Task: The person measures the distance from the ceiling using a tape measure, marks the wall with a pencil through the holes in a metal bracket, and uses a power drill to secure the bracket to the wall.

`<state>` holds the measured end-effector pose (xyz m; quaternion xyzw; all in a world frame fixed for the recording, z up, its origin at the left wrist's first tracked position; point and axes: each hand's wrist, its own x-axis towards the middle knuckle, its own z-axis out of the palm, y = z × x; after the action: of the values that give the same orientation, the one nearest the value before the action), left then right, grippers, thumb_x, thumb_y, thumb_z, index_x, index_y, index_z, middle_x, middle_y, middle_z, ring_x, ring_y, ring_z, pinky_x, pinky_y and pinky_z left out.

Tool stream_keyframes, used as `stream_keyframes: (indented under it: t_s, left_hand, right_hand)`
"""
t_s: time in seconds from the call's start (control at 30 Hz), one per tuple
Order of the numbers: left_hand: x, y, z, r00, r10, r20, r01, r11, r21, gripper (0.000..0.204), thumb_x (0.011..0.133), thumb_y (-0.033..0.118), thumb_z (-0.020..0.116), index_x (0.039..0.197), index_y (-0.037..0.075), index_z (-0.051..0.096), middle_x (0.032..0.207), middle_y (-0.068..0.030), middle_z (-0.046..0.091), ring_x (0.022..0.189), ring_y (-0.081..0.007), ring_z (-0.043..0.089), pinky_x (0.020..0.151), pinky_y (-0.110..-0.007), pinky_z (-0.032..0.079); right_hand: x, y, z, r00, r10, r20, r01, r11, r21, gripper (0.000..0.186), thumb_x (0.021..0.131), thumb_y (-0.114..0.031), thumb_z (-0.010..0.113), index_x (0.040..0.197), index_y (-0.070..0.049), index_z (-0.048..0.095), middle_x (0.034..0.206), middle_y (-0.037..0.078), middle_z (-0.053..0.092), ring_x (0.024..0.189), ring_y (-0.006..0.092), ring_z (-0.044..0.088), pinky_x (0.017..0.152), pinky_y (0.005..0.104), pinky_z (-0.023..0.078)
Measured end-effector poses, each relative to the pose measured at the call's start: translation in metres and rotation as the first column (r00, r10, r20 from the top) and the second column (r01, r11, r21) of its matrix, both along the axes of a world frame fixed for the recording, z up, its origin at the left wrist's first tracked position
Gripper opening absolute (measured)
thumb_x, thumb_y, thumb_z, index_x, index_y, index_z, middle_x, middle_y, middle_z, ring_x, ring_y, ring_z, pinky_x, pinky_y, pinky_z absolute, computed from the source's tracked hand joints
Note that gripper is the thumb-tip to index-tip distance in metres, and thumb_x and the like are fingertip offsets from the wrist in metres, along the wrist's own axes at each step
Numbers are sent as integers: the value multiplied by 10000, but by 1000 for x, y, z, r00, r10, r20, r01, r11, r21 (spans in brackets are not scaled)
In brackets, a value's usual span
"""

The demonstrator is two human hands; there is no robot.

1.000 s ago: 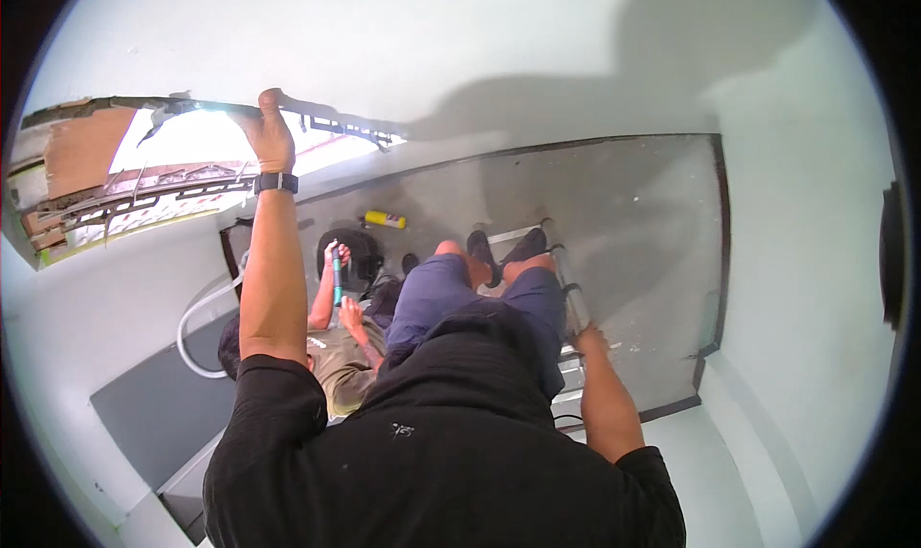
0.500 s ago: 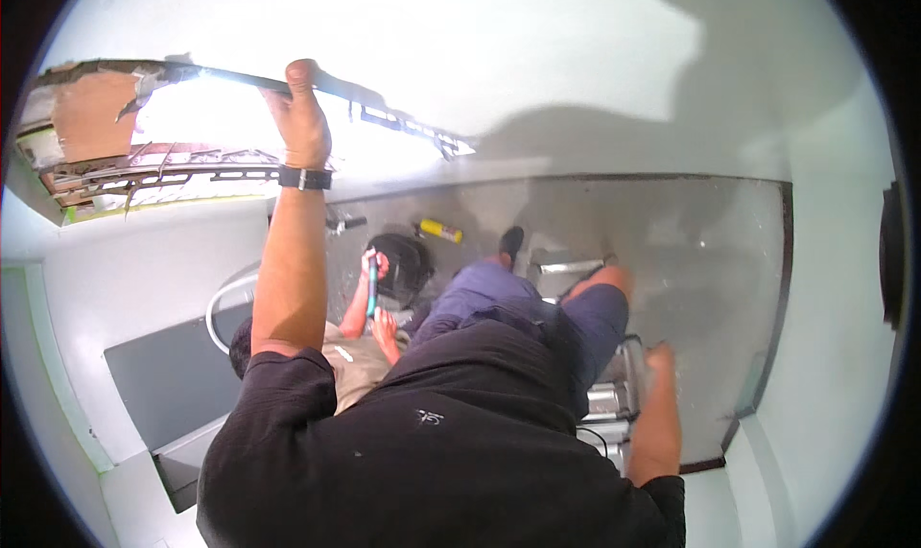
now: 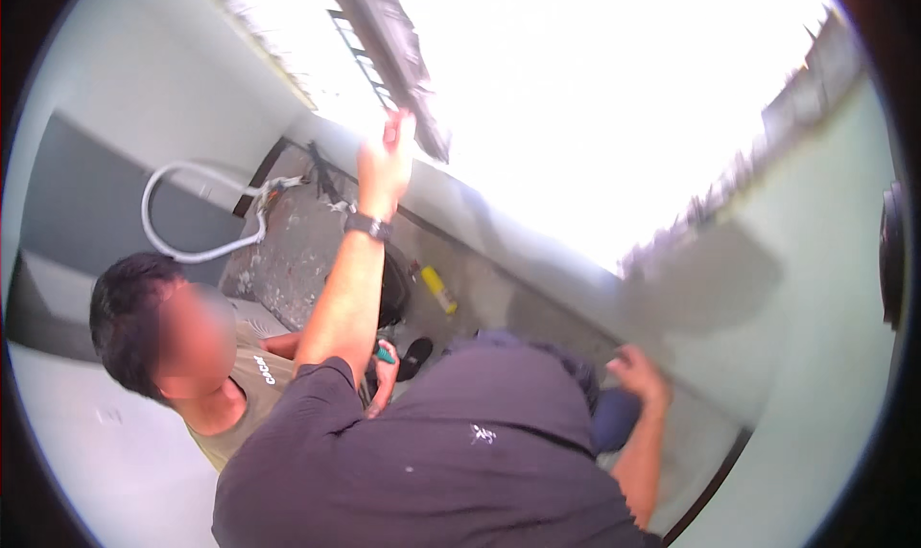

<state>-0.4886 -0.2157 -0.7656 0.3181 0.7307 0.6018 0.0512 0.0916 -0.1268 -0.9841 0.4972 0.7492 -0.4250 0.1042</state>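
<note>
My left hand point(image 3: 384, 169) is raised, a dark watch on its wrist. Its fingers overlap the lower part of a long dark strip point(image 3: 398, 59) at the bright wall opening. Blur and glare hide whether they grip it. At the right, my right hand point(image 3: 641, 371) is held low with its fingers loosely apart, nothing in them. A co-worker point(image 3: 259, 366) is close on my left. One of the co-worker's hands point(image 3: 384, 375) holds a teal-handled thing point(image 3: 385, 353), partly hidden by my arm.
A ragged-edged opening point(image 3: 576, 88) glares white in the wall. A white hose point(image 3: 153, 208) loops at the left. On the floor are a yellow cylinder point(image 3: 438, 289) and a black bag point(image 3: 393, 294), partly covered by my forearm.
My view has turned and the opening fills more of it. My left hand was on the opening's edge strip, thumb up. My right hand is raised higher. The co-worker's head has come into view.
</note>
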Motion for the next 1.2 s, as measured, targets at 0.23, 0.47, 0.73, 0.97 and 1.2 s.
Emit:
stream_keyframes:
  t_s: [0.23, 0.47, 0.73, 0.97, 1.2]
  left_hand:
    - [-69, -187, -106, 785, 436, -440, -619, 592, -516, 499, 991, 467, 718, 1225, 27, 710, 1218, -192, 715, 1169, -375, 662, 1042, -467, 512]
    - [-10, -290, -163, 729, 599, -331, -489, 117, -864, 904, 933, 672, 672, 1557, 50, 469, 1583, -193, 492, 1472, -406, 443, 1197, -534, 371]
    - [-19, -364, -225, 813, 578, -69, -258, 252, -933, 768, 875, 471, 799, 1440, 53, 490, 1301, -163, 623, 1313, -356, 574, 1123, -506, 452]
    - [-7, -370, -260, 881, 416, 224, 144, 215, -966, 303, 970, 288, 591, 954, 20, 731, 923, -174, 764, 1005, -350, 752, 944, -530, 549]
    - [-21, -318, -226, 979, 205, 3, -146, 705, -694, 300, 1107, 290, 547, 1111, -4, 606, 1020, -250, 702, 969, -454, 702, 875, -520, 539]
  right_hand:
    - [-240, 27, 75, 844, 480, -240, -514, 851, -107, 606, 999, -392, 737, 1472, -42, 591, 1400, 207, 689, 1292, 342, 672, 1086, 434, 533]
    - [-305, 26, 66, 543, 800, -257, -840, 521, -154, 658, 991, -450, 740, 1462, -17, 588, 1401, 224, 675, 1306, 374, 658, 1091, 447, 526]
    - [-375, -13, 49, 301, 917, -261, -954, 283, -102, 608, 985, -441, 727, 1406, -18, 612, 1355, 242, 673, 1256, 419, 652, 1053, 472, 529]
    - [-427, -68, 39, 261, 921, -289, -963, 267, -20, 608, 995, -459, 705, 1414, -29, 608, 1350, 252, 665, 1256, 430, 644, 1053, 481, 521]
    - [-461, -131, 39, 95, 957, -276, -995, 92, -24, 1027, 891, -681, 741, 1571, 19, 420, 1542, 273, 532, 1431, 442, 514, 1170, 501, 445]
